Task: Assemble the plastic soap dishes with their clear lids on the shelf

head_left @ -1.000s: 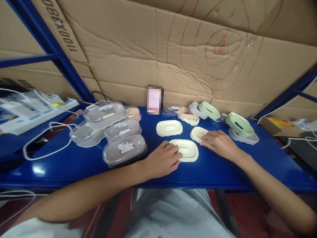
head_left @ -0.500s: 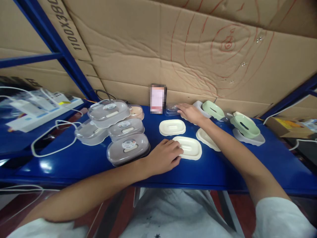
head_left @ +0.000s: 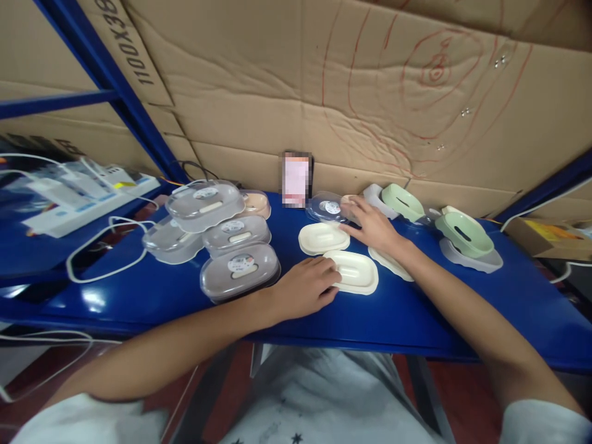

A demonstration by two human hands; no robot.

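My left hand (head_left: 312, 282) is closed with curled fingers on the left end of a cream oval soap dish piece (head_left: 358, 273), which lies on the blue table. Above it sits a smaller cream dish piece (head_left: 324, 238). My right hand (head_left: 372, 227) reaches over the back of the table, thumb and fingers apart. Its fingertips are at a peach dish piece (head_left: 348, 207) partly hidden beneath them, beside a clear lid (head_left: 327, 206) bearing a round label. Under my right wrist, another cream piece (head_left: 388, 262) is partly covered.
Several grey soap dishes with clear lids (head_left: 240, 269) are stacked at left, a peach one (head_left: 256, 203) behind them. Green dishes (head_left: 466, 233) and grey pieces stand at right. A phone (head_left: 296, 179) leans on the cardboard wall (head_left: 231, 92). A power strip (head_left: 87, 206) lies far left.
My right hand has moved off the clear lid, slightly right and toward me, with its thumb now spread. The lid's label shows now. My left hand stays on the cream piece.
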